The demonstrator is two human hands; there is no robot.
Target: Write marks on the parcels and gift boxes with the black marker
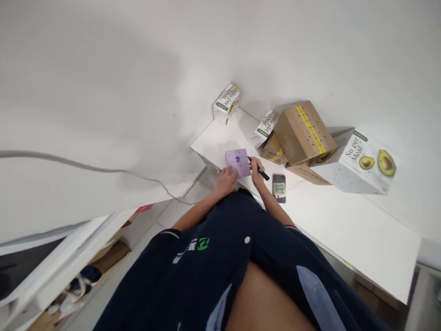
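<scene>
Purple box sitting on the white desk, with two hands by it.
The box is lying near the front edge, so both hands are reaching it easily. The left hand is touching its near side, maybe to stop it sliding; I cannot tell if those fingers are closing around it. The right hand's fingers are gripping a black marker, with one end pointing at the box. The box is showing light purple sides, tiny dark dots and a darker purple shape.
</scene>
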